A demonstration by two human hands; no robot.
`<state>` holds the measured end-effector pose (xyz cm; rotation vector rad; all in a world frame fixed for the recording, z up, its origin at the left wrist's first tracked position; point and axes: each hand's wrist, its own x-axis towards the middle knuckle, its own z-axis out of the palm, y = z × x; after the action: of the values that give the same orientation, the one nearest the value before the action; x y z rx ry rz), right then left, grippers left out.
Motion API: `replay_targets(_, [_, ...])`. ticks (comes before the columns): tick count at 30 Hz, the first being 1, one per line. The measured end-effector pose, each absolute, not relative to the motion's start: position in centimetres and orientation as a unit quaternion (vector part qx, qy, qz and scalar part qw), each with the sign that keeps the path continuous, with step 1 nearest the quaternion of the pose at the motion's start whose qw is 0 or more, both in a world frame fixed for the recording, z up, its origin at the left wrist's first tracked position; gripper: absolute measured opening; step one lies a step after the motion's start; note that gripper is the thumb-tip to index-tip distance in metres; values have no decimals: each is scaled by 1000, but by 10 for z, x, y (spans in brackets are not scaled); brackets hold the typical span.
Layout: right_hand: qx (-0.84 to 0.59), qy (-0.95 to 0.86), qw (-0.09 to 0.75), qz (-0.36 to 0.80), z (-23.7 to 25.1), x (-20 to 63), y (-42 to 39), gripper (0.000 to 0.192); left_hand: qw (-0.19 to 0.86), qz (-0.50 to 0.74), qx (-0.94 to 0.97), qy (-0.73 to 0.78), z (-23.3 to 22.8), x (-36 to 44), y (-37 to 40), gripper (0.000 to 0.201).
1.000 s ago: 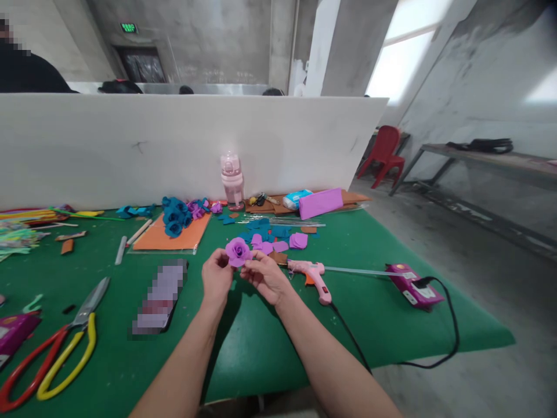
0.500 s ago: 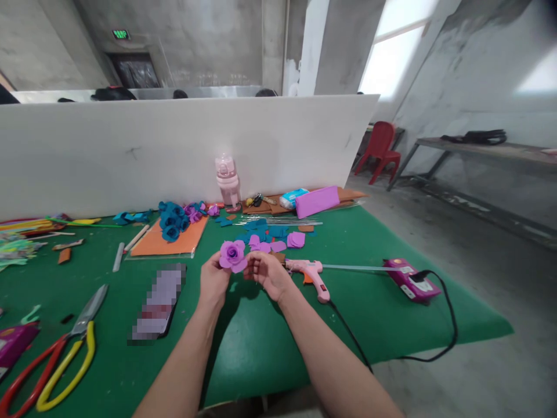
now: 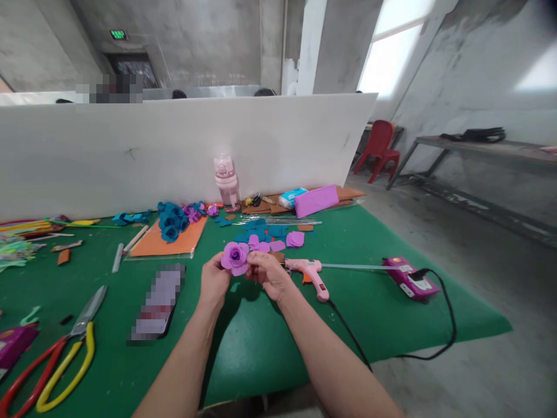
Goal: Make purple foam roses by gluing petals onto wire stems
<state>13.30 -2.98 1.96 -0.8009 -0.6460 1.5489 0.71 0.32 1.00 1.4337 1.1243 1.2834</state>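
A purple craft flower (image 3: 235,259) with a darker rolled centre is held up above the green table, facing me. My left hand (image 3: 214,278) grips it from the left, its fingers partly hidden behind the petals. On the other side, my right hand (image 3: 267,275) pinches the edge of a petal between thumb and finger. Just beyond the hands lie loose purple petals (image 3: 296,238) and blue cut pieces (image 3: 256,226). Right of my right hand, a pink glue gun (image 3: 310,274) lies on its side with a long glue stick in its back.
Red-and-yellow-handled scissors (image 3: 82,331) and a phone (image 3: 159,302) lie at left. Blue flowers (image 3: 172,220) rest on an orange sheet (image 3: 150,247). A pink bottle (image 3: 226,183) stands against the white partition (image 3: 174,145). The glue gun's cord runs near a purple box (image 3: 409,278).
My right hand's fingers have closed from a loose, spread pose onto the right petal. The flower has shifted slightly right and down, and its face has turned a little.
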Motion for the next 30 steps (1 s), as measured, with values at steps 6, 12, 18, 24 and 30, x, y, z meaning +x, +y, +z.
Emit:
replay_targets(6, [-345, -284, 600, 664, 19, 134, -30, 10, 456, 506, 580, 447, 12, 7, 3, 15])
replay_targets(12, [-322, -267, 608, 675, 17, 134, -28, 14, 463, 497, 585, 443, 12, 8, 2, 16])
replay_targets(18, [-293, -192, 627, 696, 20, 138, -27, 14, 429, 507, 580, 472, 11, 7, 3, 18])
replay_targets(24, [-275, -189, 622, 709, 16, 132, -28, 15, 395, 538, 562, 488, 8, 4, 6, 21])
replay_targets(30, [-289, -264, 607, 692, 18, 120, -34, 16, 346, 525, 577, 521, 14, 3, 3, 15])
